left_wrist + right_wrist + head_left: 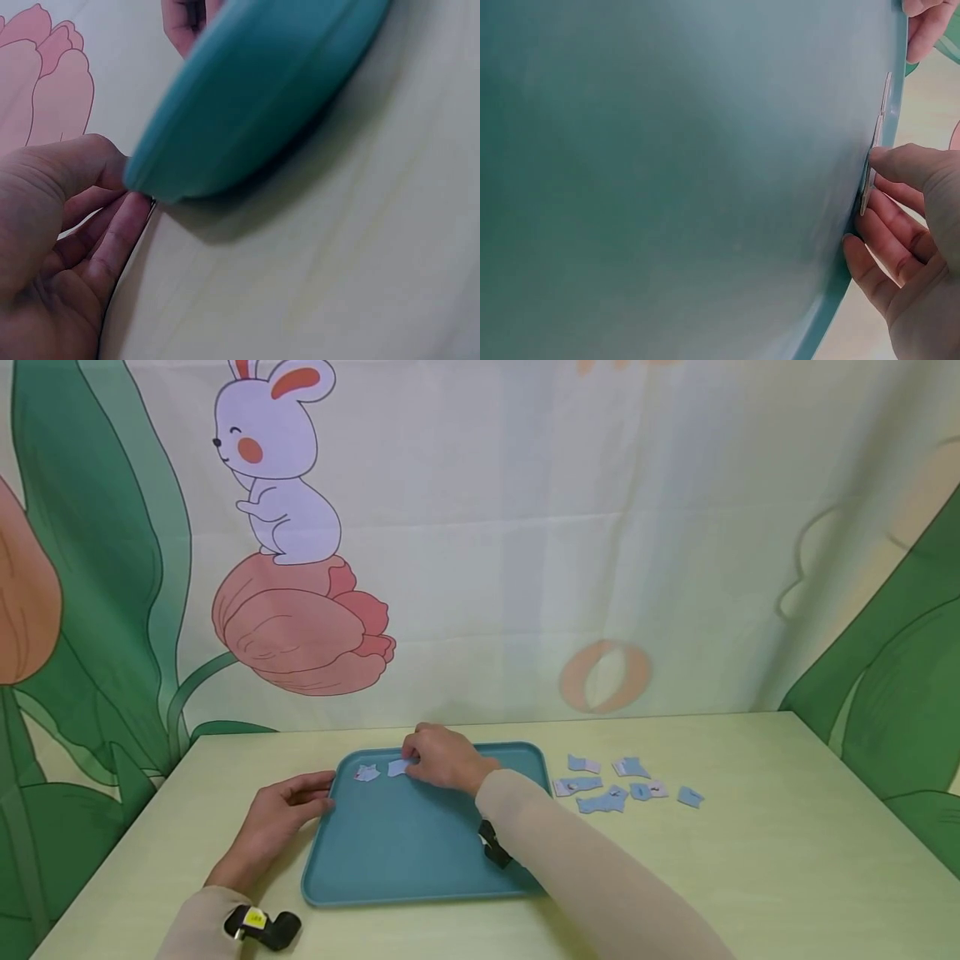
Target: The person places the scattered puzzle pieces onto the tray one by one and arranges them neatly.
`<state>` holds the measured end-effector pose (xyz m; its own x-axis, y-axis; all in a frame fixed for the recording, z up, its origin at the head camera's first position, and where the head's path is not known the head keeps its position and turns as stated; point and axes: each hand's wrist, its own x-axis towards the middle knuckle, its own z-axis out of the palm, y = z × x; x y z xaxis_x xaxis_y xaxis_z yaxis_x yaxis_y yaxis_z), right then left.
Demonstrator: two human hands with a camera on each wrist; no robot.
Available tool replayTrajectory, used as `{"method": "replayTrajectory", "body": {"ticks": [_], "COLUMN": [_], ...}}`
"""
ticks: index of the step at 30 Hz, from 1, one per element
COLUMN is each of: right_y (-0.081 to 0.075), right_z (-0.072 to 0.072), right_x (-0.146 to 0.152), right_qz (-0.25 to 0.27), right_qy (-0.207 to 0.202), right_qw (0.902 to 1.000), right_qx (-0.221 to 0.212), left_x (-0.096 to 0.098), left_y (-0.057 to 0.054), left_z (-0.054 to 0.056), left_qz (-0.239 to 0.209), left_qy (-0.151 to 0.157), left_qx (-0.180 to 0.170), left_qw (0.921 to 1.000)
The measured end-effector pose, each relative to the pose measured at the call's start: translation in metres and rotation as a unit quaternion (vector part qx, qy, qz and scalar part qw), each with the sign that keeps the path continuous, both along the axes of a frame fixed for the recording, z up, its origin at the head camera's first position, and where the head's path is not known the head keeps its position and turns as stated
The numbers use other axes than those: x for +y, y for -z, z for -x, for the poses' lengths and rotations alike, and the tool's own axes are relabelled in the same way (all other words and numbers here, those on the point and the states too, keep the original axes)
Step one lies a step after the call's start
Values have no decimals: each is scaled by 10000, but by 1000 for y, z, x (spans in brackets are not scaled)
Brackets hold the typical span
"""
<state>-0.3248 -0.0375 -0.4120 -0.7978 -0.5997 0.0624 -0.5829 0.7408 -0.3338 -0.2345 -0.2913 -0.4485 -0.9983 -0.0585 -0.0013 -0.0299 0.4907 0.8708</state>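
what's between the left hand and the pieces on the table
In the head view: the tray, with more pieces and the right hand at its far edge.

A teal rectangular tray with rounded corners [405, 852] lies flat on the table [772, 877]. Near its far edge sit a flat, jagged pale-blue piece [367, 772] and a second, plainer piece [397, 767], partly hidden. Six loose blue-and-white pieces [602, 800] lie right of it.
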Motion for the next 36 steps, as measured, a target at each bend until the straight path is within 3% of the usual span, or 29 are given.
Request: {"method": "replayTrajectory", "body": {"ticks": [7, 21, 36], "right_y": [-1, -6, -22], "right_z": [0, -3, -20], "right_x": [3, 17, 52], "right_qz": [13, 510, 1106], "right_qy": [-21, -68, -57], "right_qw": [10000, 9986, 9938], "right_qx": [-3, -123, 47], "left_x": [2, 1, -1], "left_y": [0, 1, -1], "left_z": [1, 0, 1], "left_qz": [-32, 3, 112], "left_qy": [18, 7, 12], "left_qx": [-37, -43, -90], "left_qw": [10000, 10000, 9999]}}
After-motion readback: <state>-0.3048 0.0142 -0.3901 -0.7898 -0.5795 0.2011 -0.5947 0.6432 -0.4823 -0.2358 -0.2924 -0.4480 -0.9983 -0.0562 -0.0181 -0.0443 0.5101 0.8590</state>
